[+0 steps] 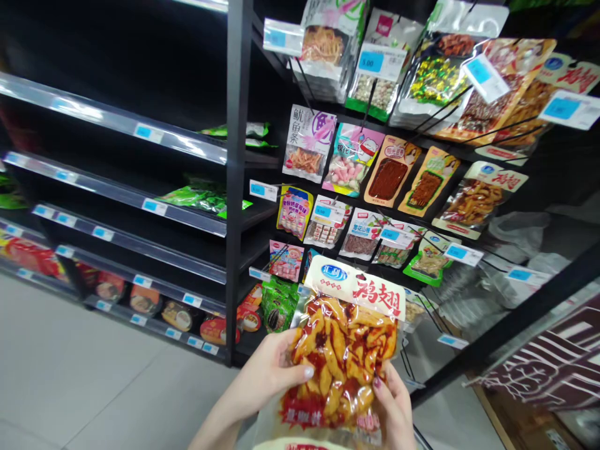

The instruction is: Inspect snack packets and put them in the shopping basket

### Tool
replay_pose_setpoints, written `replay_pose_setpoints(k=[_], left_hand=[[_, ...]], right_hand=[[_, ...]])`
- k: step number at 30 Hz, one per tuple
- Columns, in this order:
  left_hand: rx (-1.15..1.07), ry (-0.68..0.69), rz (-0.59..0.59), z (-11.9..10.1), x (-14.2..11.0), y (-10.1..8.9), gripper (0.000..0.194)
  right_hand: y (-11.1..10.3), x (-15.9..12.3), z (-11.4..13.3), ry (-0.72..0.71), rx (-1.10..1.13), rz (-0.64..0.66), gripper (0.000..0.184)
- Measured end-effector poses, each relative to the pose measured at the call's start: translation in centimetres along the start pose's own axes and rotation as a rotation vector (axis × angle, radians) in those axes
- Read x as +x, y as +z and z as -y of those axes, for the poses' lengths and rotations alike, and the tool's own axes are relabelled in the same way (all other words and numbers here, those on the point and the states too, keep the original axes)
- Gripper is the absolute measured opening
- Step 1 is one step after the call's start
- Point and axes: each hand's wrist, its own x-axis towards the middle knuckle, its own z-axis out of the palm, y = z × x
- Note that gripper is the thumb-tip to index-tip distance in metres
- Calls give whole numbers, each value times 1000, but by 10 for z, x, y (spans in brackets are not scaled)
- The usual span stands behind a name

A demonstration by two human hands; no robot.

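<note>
A clear snack packet (pixel 344 344) with a cream header, red characters and brown-orange pieces inside is held up before the rack. My left hand (pixel 267 375) grips its left edge, thumb on the front. On the right edge, my right hand (pixel 396 400) is closed, its thumb also in front; the fingers behind are partly hidden. Below it, a second cream edge with red print shows at the bottom of the view, so another packet seems to lie under the first. A matching packet (pixel 480 200) hangs on the rack, farther back to the right.
Several snack packets hang from metal hooks with price tags (pixel 382 62). Dark shelves (pixel 140 178) stand to the left, with green packets (pixel 204 197) and round-labelled packages (pixel 178 314) on them. A dark slanted bar (pixel 515 312) and plastic-wrapped goods (pixel 529 244) are at right. Grey floor (pixel 94 375) lies below.
</note>
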Motion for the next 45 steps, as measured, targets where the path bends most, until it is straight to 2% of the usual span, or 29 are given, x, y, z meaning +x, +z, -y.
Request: replay_pose_setpoints(k=[25, 30, 37, 45], left_hand=[[-9, 28, 6, 4, 1, -2, 37], [-4, 31, 5, 4, 2, -2, 39], [-7, 19, 8, 3, 1, -2, 39], [-6, 17, 2, 1, 1, -2, 40]], right_hand=[[2, -3, 4, -23, -31, -26, 29], [-1, -2, 2, -38, -50, -52, 37], [-3, -2, 2, -54, -62, -19, 31], [-2, -3, 2, -85, -89, -68, 36]])
